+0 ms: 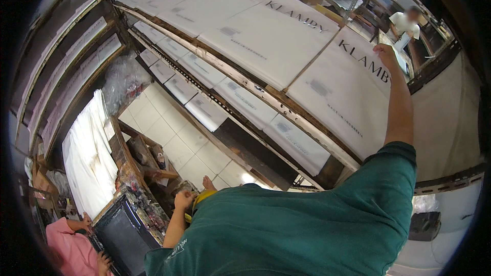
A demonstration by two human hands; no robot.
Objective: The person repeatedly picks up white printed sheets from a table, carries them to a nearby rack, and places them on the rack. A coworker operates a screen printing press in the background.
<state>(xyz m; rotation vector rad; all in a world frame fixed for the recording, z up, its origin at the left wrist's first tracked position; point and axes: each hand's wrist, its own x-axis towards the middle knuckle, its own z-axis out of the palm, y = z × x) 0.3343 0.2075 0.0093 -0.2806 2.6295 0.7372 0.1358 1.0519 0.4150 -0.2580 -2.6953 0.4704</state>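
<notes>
My right arm reaches far out to the right over the upper rack shelf. There my right hand (387, 56) is closed, its fingertips pinched at the far edge of a white printed sheet (332, 99) with dark lettering. The sheet lies flat, and too little shows to tell whether it is paper or plastic. My left hand (185, 200) is low by my waist, its fingers curled. Whatever may be inside them is hidden. Right beside that hand is something yellow (200, 200), partly covered by my green shirt.
More white printed sheets (245, 41) lie along the upper shelf, with others (245, 103) on the tier below. A black-framed screen (123, 232) is at lower left, held by a person in pink (69, 245). White cloth or paper (89, 156) hangs nearby. Other people are beyond the rack.
</notes>
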